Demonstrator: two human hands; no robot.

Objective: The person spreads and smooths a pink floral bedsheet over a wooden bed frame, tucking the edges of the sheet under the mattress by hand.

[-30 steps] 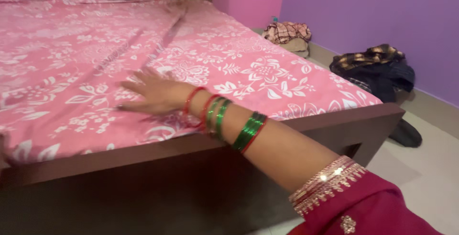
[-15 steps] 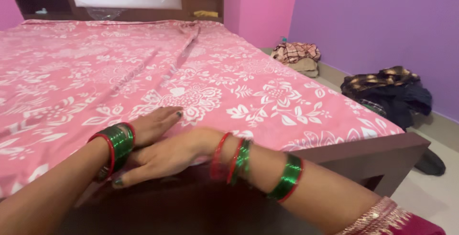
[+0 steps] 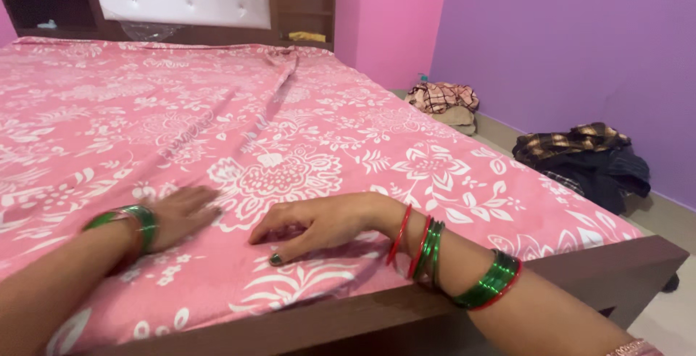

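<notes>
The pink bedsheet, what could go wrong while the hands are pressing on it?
The pink bedsheet shows a long crease up its middle; with the left hand and right hand flat near the foot edge, pushing unevenly might bunch that fold more. The bangles lie against the cloth and could snag it. The sheet's edge sits at the wooden frame and might slip off.

Left hand (image 3: 181, 214): blurred; wrist carries a stack of glossy green bangles (image 3: 138, 224) edged with red.
Right hand (image 3: 319, 222): dark green nail polish on the thumb. Thin red and green bangles (image 3: 417, 243) at the wrist; a wider green-and-red band (image 3: 496, 289) at 4 o'clock, further up the forearm.
</notes>
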